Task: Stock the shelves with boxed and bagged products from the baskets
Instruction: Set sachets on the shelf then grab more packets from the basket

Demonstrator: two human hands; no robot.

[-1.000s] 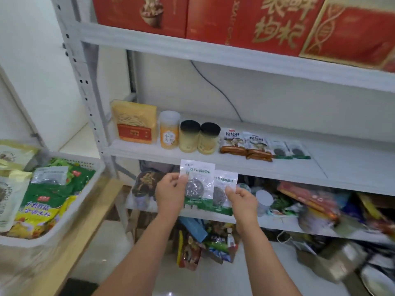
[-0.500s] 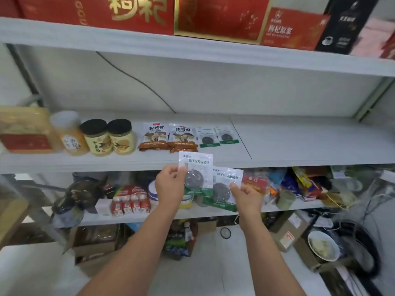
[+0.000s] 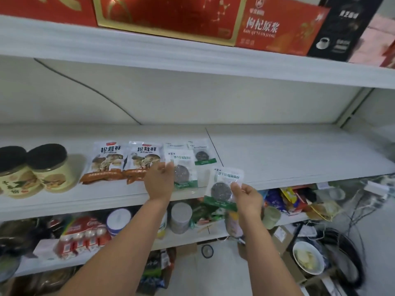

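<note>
Your first packet point(image 3: 184, 170), green and white, sits at the front of the middle shelf point(image 3: 299, 159), just right of two mushroom bags point(image 3: 106, 161). The fingers of your left hand point(image 3: 159, 183) pinch its left edge. Your right hand point(image 3: 248, 199) pinches the second packet point(image 3: 223, 186) by its right side, held up before the shelf's front edge.

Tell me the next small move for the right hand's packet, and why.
Probably bring the right hand up and lay its white-and-green plastic packet on the white metal shelf, right of the matching packet that the left hand holds. That one lies on the shelf; the right hand's hangs in front of the shelf edge, with bare shelf beyond.
</note>
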